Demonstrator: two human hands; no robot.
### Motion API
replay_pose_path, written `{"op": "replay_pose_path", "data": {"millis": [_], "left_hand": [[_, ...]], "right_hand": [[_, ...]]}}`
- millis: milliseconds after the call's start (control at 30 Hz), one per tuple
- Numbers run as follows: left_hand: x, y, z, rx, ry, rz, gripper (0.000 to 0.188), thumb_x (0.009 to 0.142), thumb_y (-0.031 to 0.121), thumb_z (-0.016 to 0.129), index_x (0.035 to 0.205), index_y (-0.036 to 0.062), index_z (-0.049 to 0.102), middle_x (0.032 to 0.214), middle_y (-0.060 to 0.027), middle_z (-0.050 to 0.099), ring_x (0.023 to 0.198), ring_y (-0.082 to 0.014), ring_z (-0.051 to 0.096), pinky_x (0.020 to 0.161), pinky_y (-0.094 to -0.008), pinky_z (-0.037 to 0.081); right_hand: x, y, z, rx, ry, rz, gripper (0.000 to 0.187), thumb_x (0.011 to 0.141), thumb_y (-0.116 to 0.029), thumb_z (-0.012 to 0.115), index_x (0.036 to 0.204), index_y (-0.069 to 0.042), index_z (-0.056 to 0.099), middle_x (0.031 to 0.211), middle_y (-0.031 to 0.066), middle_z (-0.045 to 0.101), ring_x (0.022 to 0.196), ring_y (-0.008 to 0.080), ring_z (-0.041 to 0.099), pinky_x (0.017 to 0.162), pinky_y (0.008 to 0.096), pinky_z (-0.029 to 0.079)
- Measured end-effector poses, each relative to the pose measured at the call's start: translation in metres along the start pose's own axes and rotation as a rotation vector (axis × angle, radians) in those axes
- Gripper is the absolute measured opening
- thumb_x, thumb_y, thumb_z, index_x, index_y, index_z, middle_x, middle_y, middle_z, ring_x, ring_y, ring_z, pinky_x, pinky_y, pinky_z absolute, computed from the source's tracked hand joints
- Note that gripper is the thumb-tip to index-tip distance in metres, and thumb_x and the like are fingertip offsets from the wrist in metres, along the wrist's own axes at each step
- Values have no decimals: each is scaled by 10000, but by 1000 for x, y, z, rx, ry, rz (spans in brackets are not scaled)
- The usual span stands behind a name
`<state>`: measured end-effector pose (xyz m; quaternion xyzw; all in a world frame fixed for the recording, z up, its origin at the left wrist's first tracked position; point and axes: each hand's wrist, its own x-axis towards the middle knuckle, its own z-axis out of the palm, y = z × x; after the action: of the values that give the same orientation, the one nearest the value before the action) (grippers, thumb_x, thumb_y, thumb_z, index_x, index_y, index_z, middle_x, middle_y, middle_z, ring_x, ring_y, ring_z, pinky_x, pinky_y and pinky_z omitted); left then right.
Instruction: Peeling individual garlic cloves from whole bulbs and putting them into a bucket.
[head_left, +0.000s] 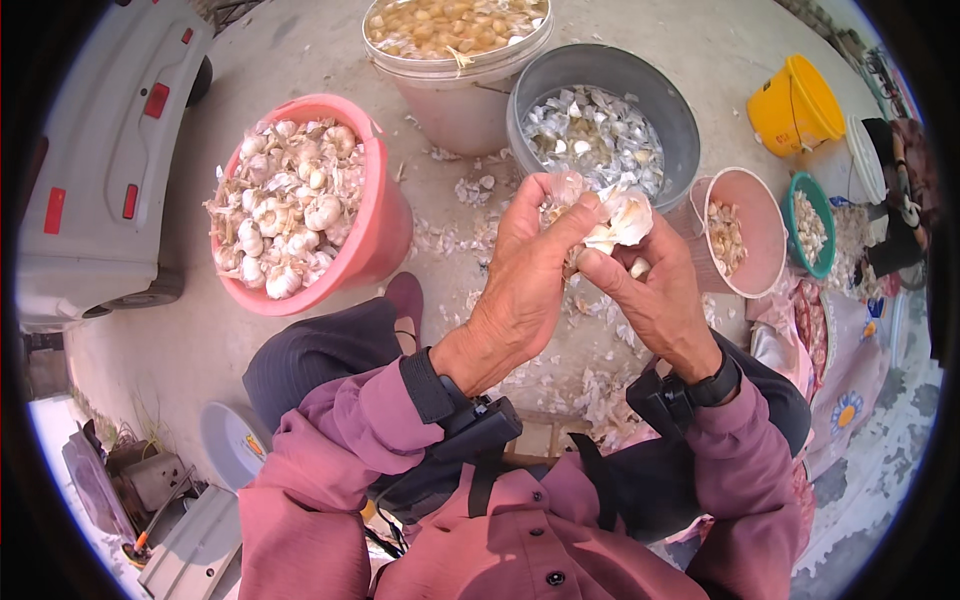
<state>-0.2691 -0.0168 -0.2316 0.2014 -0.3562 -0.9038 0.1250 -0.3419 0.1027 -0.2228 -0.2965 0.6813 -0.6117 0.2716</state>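
Note:
In front of my chest, my left hand (527,268) and my right hand (655,290) pinch a garlic bulb (628,217) between thumbs and fingers. The bulb is partly broken apart, with white papery skin loose on it and pale cloves showing. Fingers hide its lower side. Just beyond my hands is a dark grey tub (672,115) containing water, floating skins and a few cloves. To the left stands a pink tub (388,215) heaped with whole garlic bulbs.
A white bucket (440,108) of cloves in liquid stands at the back. On the right are a pink pail (765,280) with garlic pieces, a green basin (822,262) and a yellow bucket (790,115). Skins litter the concrete floor (290,50). A vehicle (100,150) stands far left.

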Motion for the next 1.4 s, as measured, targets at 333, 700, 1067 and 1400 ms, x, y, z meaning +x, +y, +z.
{"op": "replay_pose_path", "data": {"millis": [333, 700, 1067, 1400], "left_hand": [[-5, -3, -10, -14, 2, -54, 276, 962, 116, 548, 1222, 37, 498, 1156, -71, 587, 1033, -145, 599, 890, -298, 490], [-2, 6, -20, -163, -136, -195, 305, 972, 181, 541, 1243, 46, 507, 1146, -59, 615, 1051, -162, 608, 927, -329, 479], [-2, 2, -15, -9, -27, -65, 262, 977, 154, 533, 1220, 58, 516, 1177, -57, 606, 1053, -141, 605, 910, -316, 489], [-9, 17, -20, 889, -115, 56, 245, 889, 262, 723, 1001, 63, 633, 928, 5, 662, 857, -100, 598, 743, -261, 473]], "right_hand": [[-4, 5, -9, -154, -156, -65, 369, 912, -196, 671, 1205, -17, 537, 961, -8, 605, 812, 47, 487, 706, 223, 424], [-7, 0, -23, 295, -278, 243, 358, 989, -174, 541, 1305, -17, 476, 980, -6, 574, 711, 39, 440, 610, 207, 369], [-7, 14, -20, 791, -132, 454, 292, 1001, -148, 505, 1269, -32, 503, 896, 6, 559, 613, 43, 372, 546, 207, 304], [-3, 15, -28, 508, -69, 415, 268, 997, -226, 546, 1207, -68, 494, 833, -5, 522, 631, 21, 387, 543, 174, 315]]}}
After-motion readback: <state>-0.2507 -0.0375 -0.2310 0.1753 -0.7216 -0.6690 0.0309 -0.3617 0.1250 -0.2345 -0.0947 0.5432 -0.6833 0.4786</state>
